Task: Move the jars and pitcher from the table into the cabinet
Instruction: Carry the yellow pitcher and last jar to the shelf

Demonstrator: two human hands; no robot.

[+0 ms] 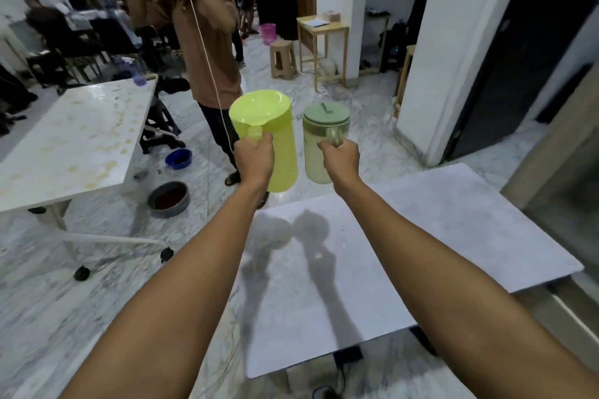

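Note:
My left hand (pixel 254 157) grips the handle of a yellow-green plastic pitcher (pixel 275 142) with no lid, held upright in the air. Beside it, my right hand (pixel 340 157) holds the handle of a translucent jar (pixel 316 152) with a pale green lid. Both vessels hang above the far edge of a white table (pixel 405 253), side by side and nearly touching. Both arms are stretched out forward. The cabinet shows only as a blurred frame (pixel 557 191) at the right edge.
A person in a brown top (pixel 207 42) stands just beyond the pitcher. A second white table (pixel 74 139) is at the left, with a blue bowl (pixel 178 159) and a dark pan (pixel 168 199) on the floor. A white pillar (pixel 453 52) rises on the right.

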